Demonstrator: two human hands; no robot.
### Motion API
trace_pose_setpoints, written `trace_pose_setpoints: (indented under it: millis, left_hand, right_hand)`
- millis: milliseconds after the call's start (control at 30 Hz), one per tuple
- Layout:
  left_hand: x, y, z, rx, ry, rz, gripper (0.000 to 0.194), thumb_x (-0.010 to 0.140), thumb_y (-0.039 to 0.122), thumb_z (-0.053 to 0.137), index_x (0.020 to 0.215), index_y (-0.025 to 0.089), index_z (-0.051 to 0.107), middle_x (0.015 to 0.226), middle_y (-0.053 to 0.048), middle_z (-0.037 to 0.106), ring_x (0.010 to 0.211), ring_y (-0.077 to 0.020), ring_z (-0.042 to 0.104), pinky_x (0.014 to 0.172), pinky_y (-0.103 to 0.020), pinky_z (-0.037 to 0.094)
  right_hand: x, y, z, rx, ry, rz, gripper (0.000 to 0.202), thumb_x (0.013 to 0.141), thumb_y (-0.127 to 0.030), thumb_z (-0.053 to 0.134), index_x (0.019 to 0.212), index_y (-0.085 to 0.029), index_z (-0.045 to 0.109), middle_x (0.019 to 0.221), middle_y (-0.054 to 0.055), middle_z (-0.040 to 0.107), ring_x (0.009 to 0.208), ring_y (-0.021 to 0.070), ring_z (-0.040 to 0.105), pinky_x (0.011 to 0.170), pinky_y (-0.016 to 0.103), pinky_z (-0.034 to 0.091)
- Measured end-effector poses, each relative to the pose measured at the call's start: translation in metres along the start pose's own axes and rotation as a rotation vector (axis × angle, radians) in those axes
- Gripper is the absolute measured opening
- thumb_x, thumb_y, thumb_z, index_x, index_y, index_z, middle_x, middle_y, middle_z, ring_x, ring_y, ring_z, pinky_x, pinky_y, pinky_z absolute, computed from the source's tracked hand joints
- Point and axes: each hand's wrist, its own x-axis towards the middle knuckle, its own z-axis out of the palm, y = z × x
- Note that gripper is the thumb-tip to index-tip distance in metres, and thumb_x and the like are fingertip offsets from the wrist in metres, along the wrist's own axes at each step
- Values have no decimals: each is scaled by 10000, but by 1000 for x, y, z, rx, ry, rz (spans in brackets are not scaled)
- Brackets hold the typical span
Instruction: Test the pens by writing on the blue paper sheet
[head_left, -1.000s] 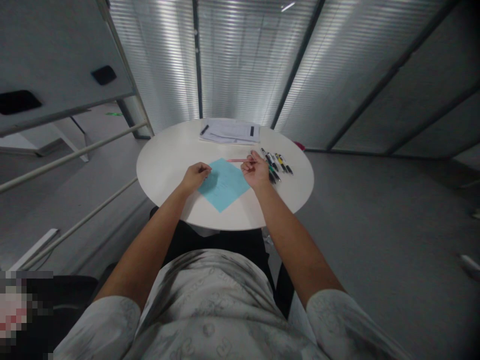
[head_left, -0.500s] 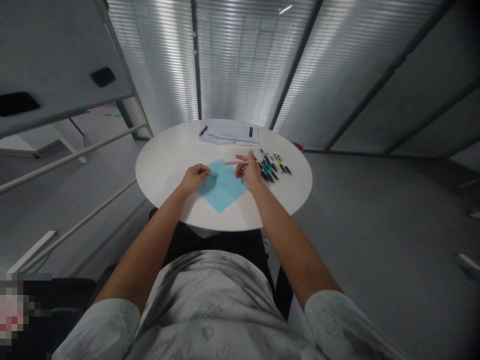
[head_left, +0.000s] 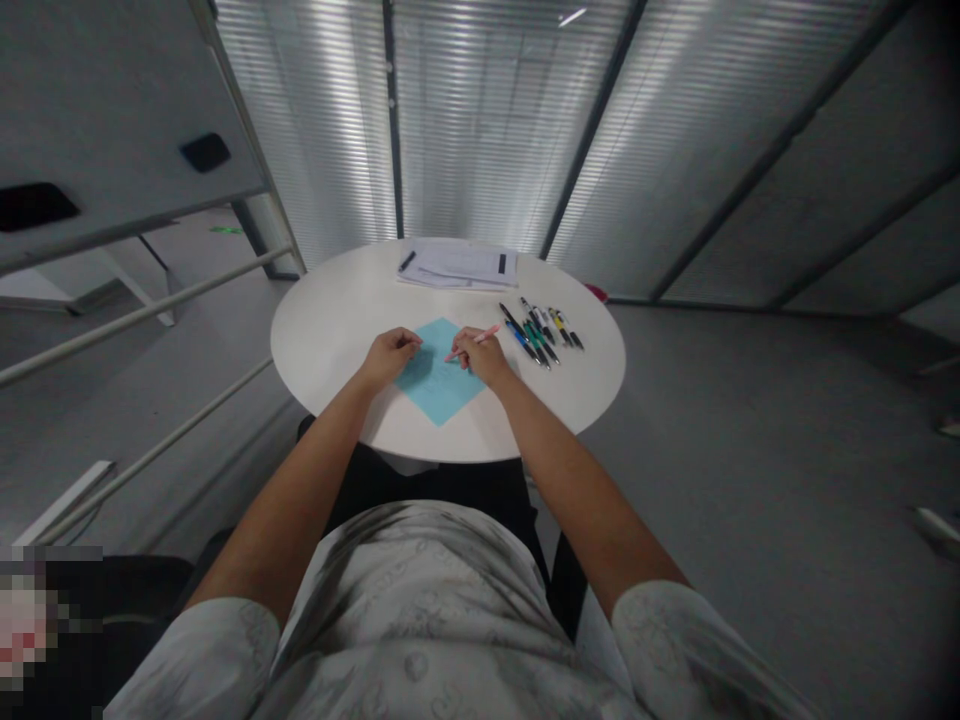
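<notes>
A pink pen slants in the fingers of my right hand. Its lower end points down at a light-blue sheet of paper, close to some faint marks; whether the tip touches the sheet I cannot tell. The sheet lies turned like a diamond on the round white table. My left hand rests at the sheet's left edge with its fingers curled together. Anything inside those fingers is hidden. Several pens lie in a loose group to the right of my right hand.
A stack of white papers lies at the table's far side, with a black pen on its left part. A white board on a metal frame stands at the left. Window blinds rise behind the table.
My right hand has come down and slightly left over the sheet. The pink pen has turned from nearly level to slanted, its lower end now near the paper. My left hand stays put.
</notes>
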Motion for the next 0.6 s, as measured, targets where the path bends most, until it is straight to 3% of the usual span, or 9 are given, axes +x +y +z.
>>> trace_pose_setpoints:
  millis: [200,400,600]
  left_hand:
    - [0,0,-1,-3,-8,5,155,680,269,661,783,153,664,596,15,558,555,-109,481,561,-252,364]
    - [-1,1,-1,7,-5,0,143,685,259,662,783,155,669,615,10,575,559,-108,489,559,-252,365]
    - [0,0,-1,-2,-7,3,101,696,231,656,763,157,665,583,15,559,540,-101,481,545,-250,354]
  right_hand:
    - [-1,2,6,-68,-6,-64,195,780,-277,431,637,-210,545,380,-71,394,497,135,567,528,209,402]
    - [0,-3,3,-291,75,12,222,820,-269,419,673,-208,573,565,-15,593,642,146,609,622,231,430]
    - [2,-4,-11,-438,197,26,264,828,-259,391,623,-217,552,540,-12,602,610,155,588,593,238,389]
